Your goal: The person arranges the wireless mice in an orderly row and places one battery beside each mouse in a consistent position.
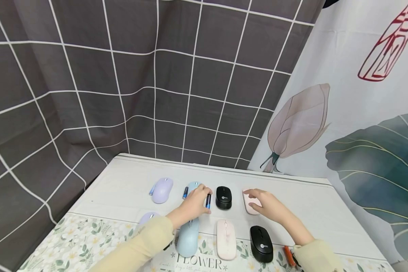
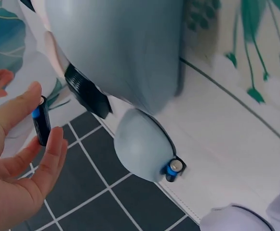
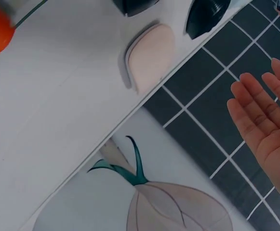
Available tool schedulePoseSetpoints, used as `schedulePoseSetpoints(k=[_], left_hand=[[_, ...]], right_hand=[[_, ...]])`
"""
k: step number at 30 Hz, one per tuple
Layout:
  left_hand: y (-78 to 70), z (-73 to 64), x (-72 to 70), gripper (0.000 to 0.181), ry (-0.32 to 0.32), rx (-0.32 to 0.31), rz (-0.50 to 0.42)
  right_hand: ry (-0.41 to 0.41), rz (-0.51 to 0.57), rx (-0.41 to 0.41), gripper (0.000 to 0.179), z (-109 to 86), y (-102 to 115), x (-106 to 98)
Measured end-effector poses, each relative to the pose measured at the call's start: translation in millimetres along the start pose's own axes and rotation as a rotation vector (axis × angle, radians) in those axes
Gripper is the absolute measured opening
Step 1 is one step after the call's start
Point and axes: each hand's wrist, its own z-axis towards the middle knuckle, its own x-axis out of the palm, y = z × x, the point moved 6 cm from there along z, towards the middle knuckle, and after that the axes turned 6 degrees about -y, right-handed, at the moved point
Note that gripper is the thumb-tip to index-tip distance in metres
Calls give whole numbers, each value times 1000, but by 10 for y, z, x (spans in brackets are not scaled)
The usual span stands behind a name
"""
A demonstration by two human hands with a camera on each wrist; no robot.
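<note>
My left hand [image 1: 195, 204] pinches a small blue-and-black battery [image 1: 208, 201] between thumb and fingertips, above the back row of computer mice. In the left wrist view this battery [image 2: 42, 124] stands nearly upright. Partly hidden behind the hand is a light blue mouse [image 1: 194, 185], with another battery [image 1: 185, 193] beside it. My right hand [image 1: 268, 204] hovers with relaxed, extended fingers over a pink mouse [image 1: 249, 204]; the right wrist view shows nothing in its palm [image 3: 272, 132]. Between the hands sits a black mouse [image 1: 223, 197].
At the back left lies a purple mouse [image 1: 163, 190] with a light blue stick-like item [image 1: 152, 190] beside it. Nearer are a larger blue mouse [image 1: 188, 240], a pink one [image 1: 226, 240], a black one [image 1: 261, 243] and a partly covered purple one [image 1: 148, 217]. An orange item [image 1: 289, 256] lies by the right sleeve.
</note>
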Motion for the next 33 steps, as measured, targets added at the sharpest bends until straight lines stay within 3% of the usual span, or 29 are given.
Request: schedulePoseSetpoints(k=[8, 11, 16, 23, 29, 33], left_hand=[[28, 126, 25, 56, -6, 25, 76], [11, 162, 30, 56, -3, 26, 90], [-10, 192, 65, 55, 22, 17, 113], [33, 230, 142, 54, 52, -18, 140], [67, 259, 191, 54, 64, -26, 132], [92, 271, 226, 54, 68, -31, 147]], right_hand=[[-24, 0, 18, 29, 133, 77, 112], [-19, 19, 64, 29, 189, 88, 215], [57, 50, 159, 30, 261, 102, 423], [205, 95, 194, 37, 442, 128, 606], [206, 88, 235, 40, 642, 80, 708], [258, 72, 269, 38, 720, 62, 788]])
